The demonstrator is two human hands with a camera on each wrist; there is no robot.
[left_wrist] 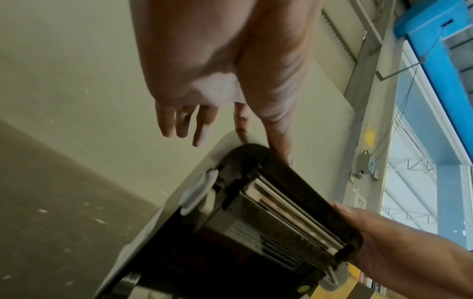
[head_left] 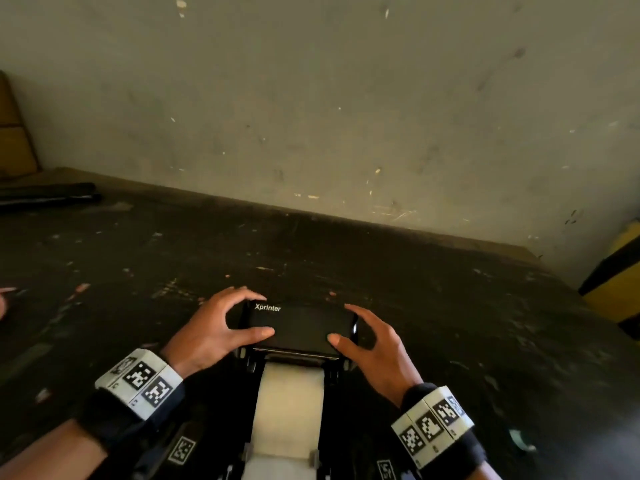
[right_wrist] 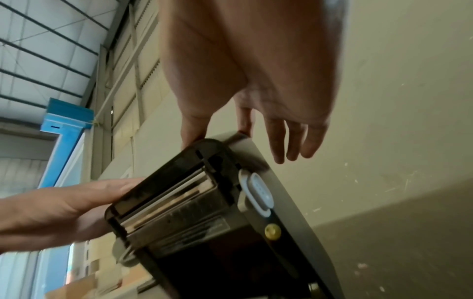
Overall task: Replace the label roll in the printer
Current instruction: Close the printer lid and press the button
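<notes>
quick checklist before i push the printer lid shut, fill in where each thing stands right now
1. Left hand on the lid: ok, thumb on top, fingers over its far left corner.
2. Right hand on the lid: ok, thumb on top, fingers at its right end.
3. Label strip fed out under the lid's front edge: ok, it runs flat toward the person.
4. Strip centred between the guides: cannot tell, the guides sit at the picture's bottom edge.
5. Fingers clear of the lid's underside: ok, none under it in the wrist views.
6. Roll seated inside the printer: cannot tell, hidden.
</notes>
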